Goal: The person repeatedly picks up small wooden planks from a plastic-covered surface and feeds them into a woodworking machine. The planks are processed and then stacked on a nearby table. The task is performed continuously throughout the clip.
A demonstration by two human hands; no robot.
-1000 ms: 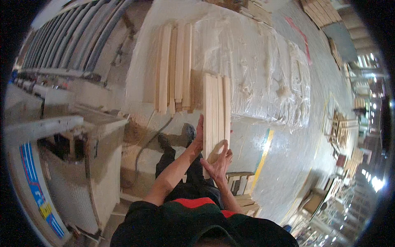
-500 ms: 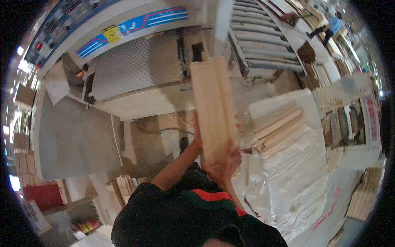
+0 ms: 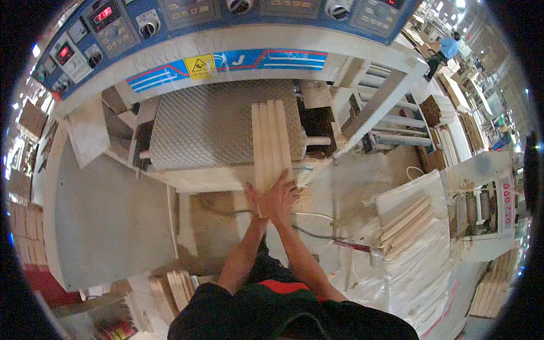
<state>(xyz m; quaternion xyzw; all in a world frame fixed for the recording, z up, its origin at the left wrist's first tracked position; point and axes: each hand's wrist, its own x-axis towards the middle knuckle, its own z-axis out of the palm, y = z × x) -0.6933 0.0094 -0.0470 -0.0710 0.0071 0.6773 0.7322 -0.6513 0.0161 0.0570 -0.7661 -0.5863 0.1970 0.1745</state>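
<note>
Several pale wooden strips (image 3: 272,141) lie side by side as a bundle. Their far ends reach over the grey textured conveyor belt (image 3: 198,127) of a machine, and their near ends stick out toward me. Along the bundle's left edge, close to its near end, my left hand (image 3: 254,199) grips the wood, its fingers partly hidden. My right hand (image 3: 280,197) lies over the top and right side of the same end, fingers wrapped across the strips.
Above the belt runs a blue control panel (image 3: 198,14) with knobs and red displays. More wooden strips (image 3: 403,226) rest on a plastic-covered stack (image 3: 419,272) at right. A roller conveyor (image 3: 396,122) stands beyond it. A grey panel (image 3: 113,209) is at left. Someone in blue (image 3: 447,48) is far right.
My hands have carried the strips leftward and turned them so their separate lengths show on top. The far ends are now over the belt. My view has shifted toward the machine.
</note>
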